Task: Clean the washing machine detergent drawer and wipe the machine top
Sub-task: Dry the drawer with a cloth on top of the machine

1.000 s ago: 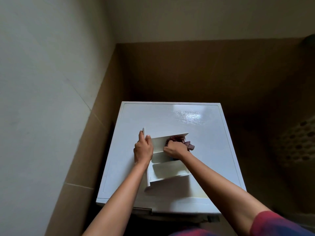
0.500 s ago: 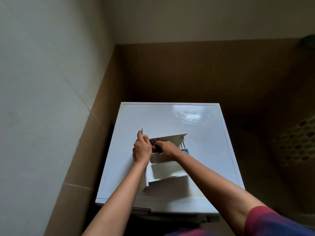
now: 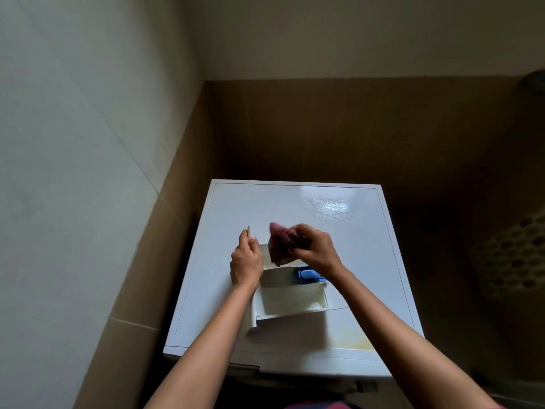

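The white, glossy-topped washing machine (image 3: 295, 208) is standing in a corner between a pale wall and brown tiling, and the white plastic detergent drawer (image 3: 290, 302), taken out of its slot, is lying on the machine top toward the front. The left hand (image 3: 246, 262) is gripping the drawer's tall left front panel, steadying it against the lid. The right hand (image 3: 317, 249) is clenched around a crumpled reddish-pink cloth (image 3: 280, 242); half a second ago this hand was pressed down inside the rear compartment, whereas now it is lifting clear, with the cloth hanging just above the drawer. With the hand raised, the small blue insert (image 3: 309, 274) at the drawer's right rear is coming into view. This is suggesting that one wiping pass of the rear compartment is ending, perhaps to refold the cloth; the front compartment and the machine top are probably still awaiting wiping.
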{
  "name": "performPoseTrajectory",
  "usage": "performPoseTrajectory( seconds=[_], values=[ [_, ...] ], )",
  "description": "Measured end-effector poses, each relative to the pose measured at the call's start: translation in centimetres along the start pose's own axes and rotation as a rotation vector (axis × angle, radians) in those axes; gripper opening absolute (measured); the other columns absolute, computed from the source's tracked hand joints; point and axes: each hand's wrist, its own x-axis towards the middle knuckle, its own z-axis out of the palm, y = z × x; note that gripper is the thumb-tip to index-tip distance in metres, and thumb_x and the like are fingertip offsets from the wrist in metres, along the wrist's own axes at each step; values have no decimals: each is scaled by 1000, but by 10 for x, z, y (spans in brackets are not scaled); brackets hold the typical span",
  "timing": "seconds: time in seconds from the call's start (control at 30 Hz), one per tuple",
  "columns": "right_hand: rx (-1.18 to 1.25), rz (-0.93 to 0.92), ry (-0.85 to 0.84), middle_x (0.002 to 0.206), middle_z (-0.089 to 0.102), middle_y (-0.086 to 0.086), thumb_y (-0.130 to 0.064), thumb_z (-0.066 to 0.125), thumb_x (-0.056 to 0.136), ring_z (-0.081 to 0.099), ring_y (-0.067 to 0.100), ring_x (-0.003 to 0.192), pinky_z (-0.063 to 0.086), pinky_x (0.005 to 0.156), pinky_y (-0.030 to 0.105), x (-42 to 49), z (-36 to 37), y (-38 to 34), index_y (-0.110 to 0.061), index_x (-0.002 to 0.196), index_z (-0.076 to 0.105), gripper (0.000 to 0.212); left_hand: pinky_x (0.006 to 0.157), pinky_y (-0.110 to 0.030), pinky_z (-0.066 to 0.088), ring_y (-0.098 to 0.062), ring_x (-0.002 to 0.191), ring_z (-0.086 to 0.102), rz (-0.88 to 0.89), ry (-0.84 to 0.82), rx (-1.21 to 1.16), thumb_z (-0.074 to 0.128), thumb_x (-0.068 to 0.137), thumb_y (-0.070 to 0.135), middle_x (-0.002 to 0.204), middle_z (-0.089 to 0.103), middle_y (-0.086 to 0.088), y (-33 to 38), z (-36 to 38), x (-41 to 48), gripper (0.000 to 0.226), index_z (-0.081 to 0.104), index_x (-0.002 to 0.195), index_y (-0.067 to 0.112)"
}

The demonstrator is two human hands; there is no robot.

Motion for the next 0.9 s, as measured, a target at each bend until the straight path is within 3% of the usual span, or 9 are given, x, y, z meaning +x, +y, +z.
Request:
performPoseTrajectory(
  seconds=[0.1,0.17,0.27,0.33,0.4,0.53,0.77,0.9],
  values=[
    [-244,-52,369,103,66,10,-6,69,78,61,26,91,51,75,37,-7,8,-5,-9,111,64,33,86,-47,53,-38,103,61,4,-2,-23,29,103,36,121,63,-19,-1,0,-1,45,38,145,20],
    [-324,-31,257,119,59,14,-6,65,82,55,32,107,48,88,40,-7,17,-2,-8,118,63,37,87,-46,52,-38,103,60,-2,-5,-31,29,103,36,121,63,-19,-2,0,-1,45,38,144,20],
    [-301,-36,-149,139,45,17,-14,65,87,41,29,130,31,110,29,-12,30,8,-9,128,59,42,85,-44,50,-40,104,59,-13,-2,-28,30,102,35,121,62,-20,-1,0,0,45,39,144,21],
    [-262,-45,-133,141,44,16,-7,60,89,41,28,132,28,110,25,-13,31,16,-8,131,57,43,85,-44,49,-39,105,59,-9,0,-31,30,102,35,121,63,-19,-2,0,0,45,39,144,22],
    [-337,-41,-39,142,46,10,-3,57,88,39,27,133,34,110,31,-9,26,26,-12,136,52,49,85,-43,48,-39,105,59,-3,6,-30,30,102,35,122,63,-18,-2,0,0,45,39,144,22],
    [-684,-99,-136,146,45,3,-20,58,92,26,28,141,27,111,38,9,17,36,-16,142,44,52,83,-43,49,-39,103,61,20,16,-22,30,103,34,119,64,-19,-4,1,1,45,39,145,20],
    [-952,-160,-216,117,62,9,-19,46,91,48,28,114,32,96,34,36,37,18,-13,124,53,35,82,-43,50,-38,98,62,48,33,-17,30,103,32,115,66,-20,-5,2,2,45,39,145,21],
    [-924,-311,-128,90,70,6,-22,71,79,62,28,86,46,78,33,32,62,0,-12,103,67,27,89,-42,47,-39,108,59,31,18,-37,32,102,33,124,62,-20,-5,2,4,44,40,145,23]
  ],
)
